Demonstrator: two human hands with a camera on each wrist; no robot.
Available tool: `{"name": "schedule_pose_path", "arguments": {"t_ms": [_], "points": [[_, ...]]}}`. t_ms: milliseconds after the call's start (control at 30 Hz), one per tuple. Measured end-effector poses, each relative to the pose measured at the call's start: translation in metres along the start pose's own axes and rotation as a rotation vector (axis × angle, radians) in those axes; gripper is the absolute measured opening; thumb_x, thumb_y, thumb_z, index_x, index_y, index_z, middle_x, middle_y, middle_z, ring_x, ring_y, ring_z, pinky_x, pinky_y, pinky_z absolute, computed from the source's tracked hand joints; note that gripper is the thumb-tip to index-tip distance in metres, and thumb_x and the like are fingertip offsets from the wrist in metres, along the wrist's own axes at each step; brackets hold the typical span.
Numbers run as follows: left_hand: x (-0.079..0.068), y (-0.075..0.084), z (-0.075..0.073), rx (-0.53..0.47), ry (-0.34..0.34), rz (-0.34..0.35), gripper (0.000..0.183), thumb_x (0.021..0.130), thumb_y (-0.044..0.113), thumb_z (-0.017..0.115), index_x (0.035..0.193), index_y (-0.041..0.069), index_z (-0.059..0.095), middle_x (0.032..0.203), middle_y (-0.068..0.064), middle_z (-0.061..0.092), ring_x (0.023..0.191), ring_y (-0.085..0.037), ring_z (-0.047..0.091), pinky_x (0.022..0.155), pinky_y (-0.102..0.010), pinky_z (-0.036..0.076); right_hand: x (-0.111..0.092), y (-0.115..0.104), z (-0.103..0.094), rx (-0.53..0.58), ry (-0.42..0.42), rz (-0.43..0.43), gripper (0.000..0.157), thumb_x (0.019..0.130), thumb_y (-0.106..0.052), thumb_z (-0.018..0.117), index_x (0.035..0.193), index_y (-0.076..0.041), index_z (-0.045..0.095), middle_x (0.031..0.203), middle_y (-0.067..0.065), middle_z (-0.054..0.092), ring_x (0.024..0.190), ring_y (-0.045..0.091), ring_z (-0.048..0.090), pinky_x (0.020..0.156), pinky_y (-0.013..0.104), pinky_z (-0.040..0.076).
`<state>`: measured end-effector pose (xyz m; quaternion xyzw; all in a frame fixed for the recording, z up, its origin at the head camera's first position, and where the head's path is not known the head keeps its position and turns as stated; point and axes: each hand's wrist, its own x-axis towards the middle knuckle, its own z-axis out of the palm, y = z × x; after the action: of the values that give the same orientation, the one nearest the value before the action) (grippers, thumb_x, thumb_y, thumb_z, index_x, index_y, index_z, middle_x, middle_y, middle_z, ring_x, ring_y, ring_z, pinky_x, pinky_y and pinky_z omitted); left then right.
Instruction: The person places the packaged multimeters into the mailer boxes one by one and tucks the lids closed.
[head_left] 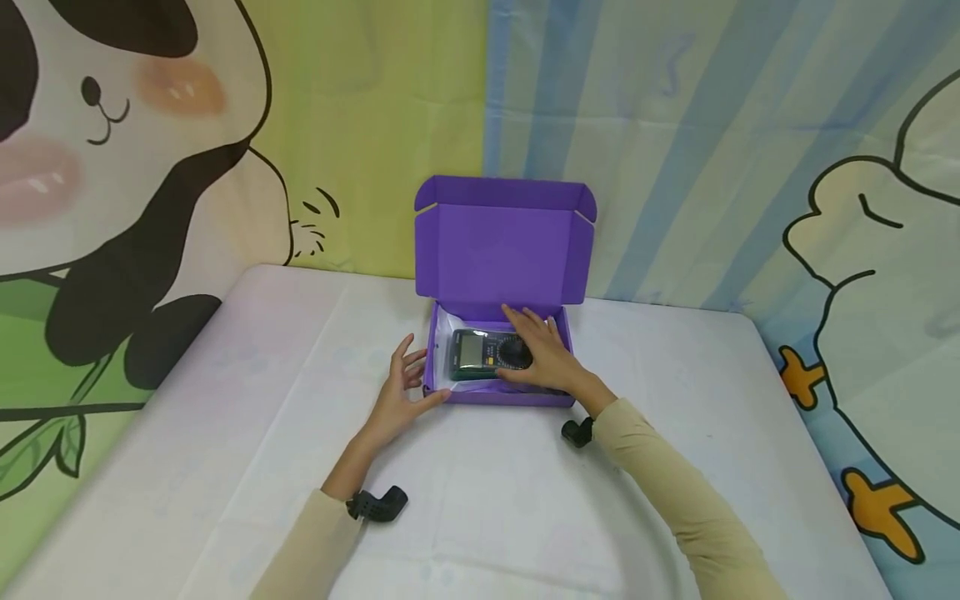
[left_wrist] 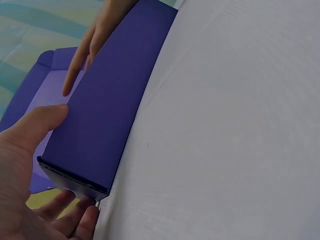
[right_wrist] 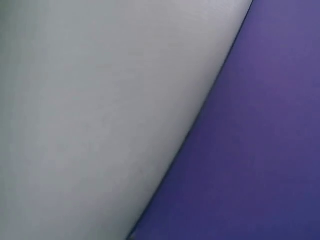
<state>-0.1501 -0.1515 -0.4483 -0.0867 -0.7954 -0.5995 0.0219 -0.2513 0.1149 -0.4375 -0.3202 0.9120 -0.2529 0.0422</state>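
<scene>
Left-hand grip [head_left: 396, 398] holds the near left corner of a purple box, the thumb on its near wall and the fingers at its left wall; right-hand grip [head_left: 549, 360] is spread, unclosed, over the right part of a multimeter. Whether the right fingertips touch it cannot be told. Behind everything hangs a printed backdrop [head_left: 570, 100], with a panda figure at left and a pale figure with orange feet at right. Before it lies the white-covered desk [head_left: 480, 508]. Beige sleeves [head_left: 678, 492] reach over its near edge. Near the middle of the far edge sits the purple box [head_left: 510, 400], its lid [head_left: 501, 254] raised upright along the far side. Inside the box, left of center, is the multimeter [head_left: 490, 357], dark-faced and green-edged, lying face up beside translucent film [head_left: 444, 333] along the left wall. Black devices are worn at the left wrist [head_left: 381, 504] and the right wrist [head_left: 577, 432]. Smallest are the gray display [head_left: 472, 351] and the round dial [head_left: 514, 352], the latter partly beneath the right hand.
</scene>
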Motion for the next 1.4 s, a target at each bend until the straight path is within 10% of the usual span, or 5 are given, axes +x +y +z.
{"name": "schedule_pose_path", "arguments": {"t_ms": [400,767,967,1233,1400], "points": [[0.025,-0.013,-0.002,0.032,-0.028,-0.043,0.100,0.081,0.030,0.073,0.149,0.027,-0.001,0.149,-0.017,0.026,0.135,-0.036,0.032,0.104,-0.053,0.033,-0.008,0.009,-0.008,0.331,0.273,-0.044,0.070,0.088,-0.034,0.062,0.147,-0.016,0.029,0.154,0.005,0.024,0.144,0.022,0.011,0.108,0.065,0.017],[0.059,0.011,-0.023,0.182,0.012,0.034,0.097,0.082,0.034,0.069,0.150,0.025,0.001,0.152,-0.014,0.014,0.140,-0.034,0.017,0.109,-0.056,0.025,-0.013,0.009,-0.032,0.375,0.544,-0.189,0.069,0.079,0.005,0.064,0.141,0.000,0.034,0.148,0.020,0.028,0.140,0.032,0.022,0.110,0.059,0.020],[0.071,0.050,-0.036,0.066,0.086,0.075,0.079,0.092,0.019,0.057,0.149,0.008,0.003,0.149,-0.022,0.015,0.140,-0.038,0.016,0.112,-0.054,0.022,-0.023,-0.021,-0.060,0.501,0.735,-0.043,0.055,0.088,0.000,0.055,0.140,0.003,0.035,0.147,0.022,0.027,0.139,0.030,0.023,0.114,0.049,0.020],[0.115,0.039,-0.047,-0.035,0.140,0.047,0.078,0.092,0.024,0.056,0.149,0.014,0.004,0.150,-0.018,0.015,0.141,-0.036,0.017,0.113,-0.051,0.021,-0.008,0.001,-0.067,0.654,0.590,0.246,0.074,0.091,-0.035,0.057,0.148,-0.037,0.009,0.155,-0.012,0.002,0.144,0.015,0.003,0.113,0.058,0.008],[0.134,0.047,-0.047,-0.050,0.138,0.009,0.078,0.091,0.033,0.055,0.149,0.019,0.005,0.150,-0.016,0.015,0.140,-0.036,0.018,0.114,-0.049,0.020,0.004,0.007,-0.076,0.724,0.522,0.325,0.086,0.088,-0.045,0.058,0.147,-0.041,-0.004,0.155,-0.013,-0.005,0.144,0.018,0.000,0.114,0.057,0.007]]}}
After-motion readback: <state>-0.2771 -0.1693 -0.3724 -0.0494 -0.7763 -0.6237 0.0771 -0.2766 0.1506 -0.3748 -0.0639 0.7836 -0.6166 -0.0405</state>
